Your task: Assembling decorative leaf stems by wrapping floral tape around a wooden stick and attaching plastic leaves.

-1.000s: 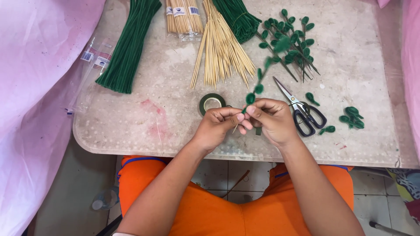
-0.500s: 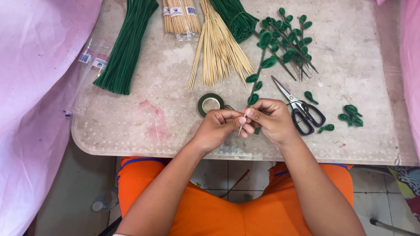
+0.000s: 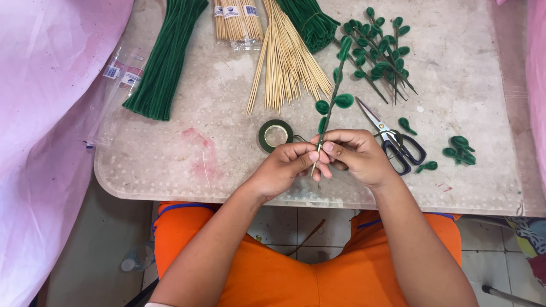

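Both hands meet over the table's near edge and pinch the lower end of a thin stick stem with green pipe-cleaner leaves (image 3: 333,102). My left hand (image 3: 284,167) grips it from the left with thumb and fingertips. My right hand (image 3: 355,156) holds it from the right. The stem points away from me, up towards the far side. A roll of green floral tape (image 3: 276,135) lies just beyond my left hand, a thin strand of it running towards the stem. Scissors with black handles (image 3: 395,142) lie right beside my right hand.
On the pale speckled table (image 3: 170,165) lie loose wooden skewers (image 3: 284,62), a packed skewer bundle (image 3: 234,20), a bunch of green pipe cleaners (image 3: 162,62), finished leafy stems (image 3: 378,51) and small green leaf loops (image 3: 458,149). Pink cloth (image 3: 45,113) hangs at the left.
The leafy stem has tilted up and stands out further beyond my fingers. Both hands have stayed at the table's near edge, fingers shifting on the stem.
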